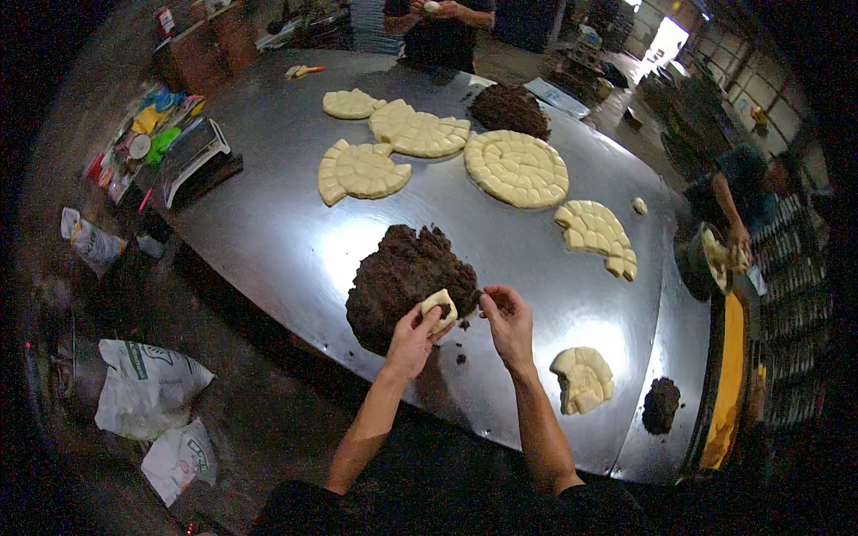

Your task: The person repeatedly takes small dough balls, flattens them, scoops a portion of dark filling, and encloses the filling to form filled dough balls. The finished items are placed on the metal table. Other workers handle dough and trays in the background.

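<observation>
My left hand [410, 345] holds a small flattened piece of pale dough [441, 301], with dark filling showing in its middle under my thumb. To the right, my right hand [508, 321] pinches a small dark bit of filling [480, 295] between thumb and fingertips. Just beyond both hands sits a big mound of dark brown filling [409, 281], its lower right part hidden behind the dough and my left hand. Crumbs of filling [461, 359] lie on the steel tabletop between my wrists. A scored slab of dough [583, 380] rests right of my right forearm.
Across the steel table [268, 174] lie a round scored dough disc [516, 169] and several partial ones. Smaller filling heaps [661, 405] sit right and at the back [511, 110]. One person [439, 27] stands opposite; another person's hand [739, 244] reaches to a bowl [700, 264]. Sacks [151, 385] lie left.
</observation>
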Action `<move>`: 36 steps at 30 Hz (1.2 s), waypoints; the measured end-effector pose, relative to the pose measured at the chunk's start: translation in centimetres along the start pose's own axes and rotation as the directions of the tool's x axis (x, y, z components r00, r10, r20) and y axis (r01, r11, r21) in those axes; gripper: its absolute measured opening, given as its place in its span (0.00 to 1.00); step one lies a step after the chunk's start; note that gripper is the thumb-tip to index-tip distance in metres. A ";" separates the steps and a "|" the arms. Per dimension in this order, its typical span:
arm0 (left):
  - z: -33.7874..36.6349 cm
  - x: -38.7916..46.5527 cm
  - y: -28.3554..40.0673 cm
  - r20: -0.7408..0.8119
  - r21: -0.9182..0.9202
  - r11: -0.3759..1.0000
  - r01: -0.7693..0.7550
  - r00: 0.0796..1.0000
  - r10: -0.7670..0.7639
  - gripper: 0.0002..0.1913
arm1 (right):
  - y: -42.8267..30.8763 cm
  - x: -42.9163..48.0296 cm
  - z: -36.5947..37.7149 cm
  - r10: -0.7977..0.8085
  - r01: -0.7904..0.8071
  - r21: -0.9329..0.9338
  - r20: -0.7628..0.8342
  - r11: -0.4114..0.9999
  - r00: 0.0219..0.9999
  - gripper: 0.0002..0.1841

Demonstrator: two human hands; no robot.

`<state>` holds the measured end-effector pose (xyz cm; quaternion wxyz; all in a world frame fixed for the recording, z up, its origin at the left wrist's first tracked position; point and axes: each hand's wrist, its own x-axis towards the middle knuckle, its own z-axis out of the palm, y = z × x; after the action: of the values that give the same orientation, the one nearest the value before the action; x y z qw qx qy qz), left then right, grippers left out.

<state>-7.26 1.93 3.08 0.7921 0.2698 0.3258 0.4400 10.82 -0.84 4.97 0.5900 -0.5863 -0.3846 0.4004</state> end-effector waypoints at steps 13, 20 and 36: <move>1.2 6.0 4.6 0.187 0.545 0.831 -0.112 0.982 0.010 0.17 | -2.8 4.7 3.0 -0.396 0.559 -0.424 0.414 0.713 0.819 0.19; 5.1 4.8 0.2 0.296 0.481 0.872 0.090 0.920 -0.258 0.15 | -3.9 -1.2 -4.3 -0.256 0.274 -0.604 0.118 0.748 0.959 0.10; 6.9 -8.8 -7.0 0.340 0.054 0.959 0.280 0.897 -0.281 0.21 | -5.5 -14.1 -9.2 -0.112 0.121 -0.058 0.132 0.991 0.985 0.11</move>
<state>-1.92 -10.02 4.97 0.8913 0.2945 0.2186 0.2667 14.06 -17.35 10.54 0.5669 -0.5548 -0.4684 0.3892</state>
